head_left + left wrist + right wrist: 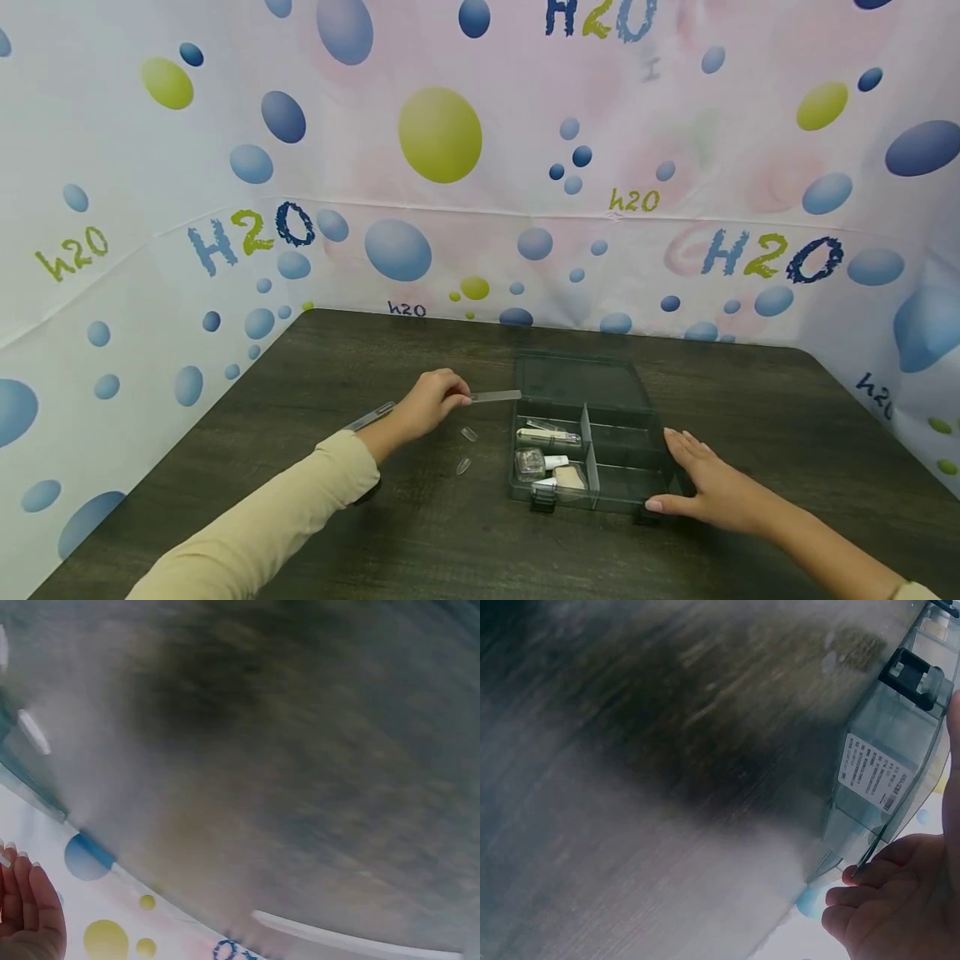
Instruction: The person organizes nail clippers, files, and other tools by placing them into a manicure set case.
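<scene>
My left hand [431, 404] pinches one end of a flat, narrow whitish strip like a nail file [495, 397]. The strip's other end reaches the left rim of a dark see-through organizer box [630, 493], whose lid [581, 379] lies back. At the box's right side, my right hand [712, 483] rests with fingers extended along the edge and thumb at the front corner. In the left compartments are a nail clipper [547, 437], a glittery bottle [529, 464] with a white cap, and a beige block [570, 477]. The right compartments look bare.
Two small clear nail tips, one nail tip [468, 434] behind the other nail tip [463, 467], lie left of the box. A long clear piece [370, 416] lies beside my left forearm. The dark wooden table [450, 542] meets a patterned curtain [450, 250].
</scene>
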`<state>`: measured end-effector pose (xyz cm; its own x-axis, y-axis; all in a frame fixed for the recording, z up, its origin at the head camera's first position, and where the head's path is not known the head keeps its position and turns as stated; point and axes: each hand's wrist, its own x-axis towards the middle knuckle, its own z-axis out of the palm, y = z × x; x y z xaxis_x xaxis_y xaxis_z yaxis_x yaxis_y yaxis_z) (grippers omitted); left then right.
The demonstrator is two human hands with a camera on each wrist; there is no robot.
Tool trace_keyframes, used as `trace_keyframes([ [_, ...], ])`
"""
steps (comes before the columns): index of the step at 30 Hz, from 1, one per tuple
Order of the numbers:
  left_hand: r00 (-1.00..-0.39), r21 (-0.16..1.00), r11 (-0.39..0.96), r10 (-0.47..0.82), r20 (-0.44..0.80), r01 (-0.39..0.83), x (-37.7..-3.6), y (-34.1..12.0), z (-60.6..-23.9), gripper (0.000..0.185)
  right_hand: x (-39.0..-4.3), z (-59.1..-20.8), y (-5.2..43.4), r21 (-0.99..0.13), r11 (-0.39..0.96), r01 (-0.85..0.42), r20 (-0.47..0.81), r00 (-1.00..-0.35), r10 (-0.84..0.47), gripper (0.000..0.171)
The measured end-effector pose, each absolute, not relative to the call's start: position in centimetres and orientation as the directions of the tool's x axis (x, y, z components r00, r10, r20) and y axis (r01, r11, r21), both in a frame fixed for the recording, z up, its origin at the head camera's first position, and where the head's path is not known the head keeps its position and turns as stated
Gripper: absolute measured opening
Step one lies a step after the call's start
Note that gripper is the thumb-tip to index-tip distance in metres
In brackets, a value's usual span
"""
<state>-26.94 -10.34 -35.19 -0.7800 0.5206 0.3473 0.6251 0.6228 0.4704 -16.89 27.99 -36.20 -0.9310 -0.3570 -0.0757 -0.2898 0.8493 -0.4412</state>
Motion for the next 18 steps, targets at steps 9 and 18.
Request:
trace_keyframes([
  [9, -0.757, 0.483, 0.583, 0.524, 0.391, 0.653, -26.6, -9.0, -34.8, 0.010, -17.0, -36.0, 27.7, -0.424, 0.854, -0.301, -0.076, -0.928, -0.365, 0.102],
  [18, -0.739, 0.472, 0.570, 0.532, 0.413, 0.673, -26.8, -7.7, -34.6, 0.010, -17.1, -36.0, 27.5, -0.421, 0.848, -0.323, -0.053, -0.924, -0.378, 0.101],
])
